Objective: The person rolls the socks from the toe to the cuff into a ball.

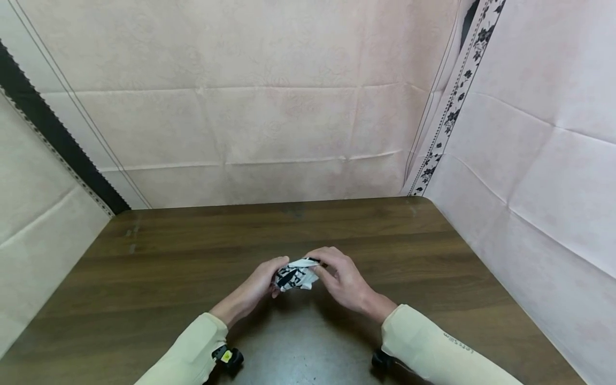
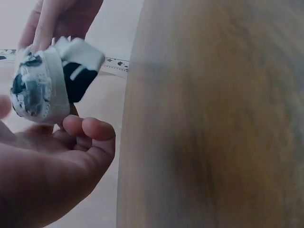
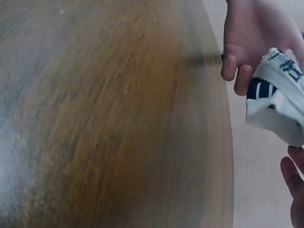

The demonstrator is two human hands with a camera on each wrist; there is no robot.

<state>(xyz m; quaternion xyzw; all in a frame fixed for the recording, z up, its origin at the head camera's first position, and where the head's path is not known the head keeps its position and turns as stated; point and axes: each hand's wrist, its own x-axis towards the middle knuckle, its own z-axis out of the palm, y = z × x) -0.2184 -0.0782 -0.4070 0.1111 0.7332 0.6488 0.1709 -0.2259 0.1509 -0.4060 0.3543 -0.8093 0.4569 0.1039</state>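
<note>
A small bundle of white and black knitted fabric, which looks like a rolled-up sock (image 1: 296, 276), is held above the table between both hands in the head view. My left hand (image 1: 256, 287) grips its left end, thumb on top and fingers beneath. At the other end, the thumb and fingers of my right hand (image 1: 343, 279) pinch the white edge. In the left wrist view the sock (image 2: 33, 88) shows a white band around a patterned, rounded end, with a black flap sticking out. Dark trim with white stripes marks the sock (image 3: 260, 90) in the right wrist view.
Beneath the hands lies a brown wood-grain table (image 1: 192, 246). Pale cloth hangs behind it (image 1: 269, 133) and along both sides, with a black floral border (image 1: 449, 120) at the right corner. Dark devices (image 1: 234, 358) sit at the wrists below cream sleeves.
</note>
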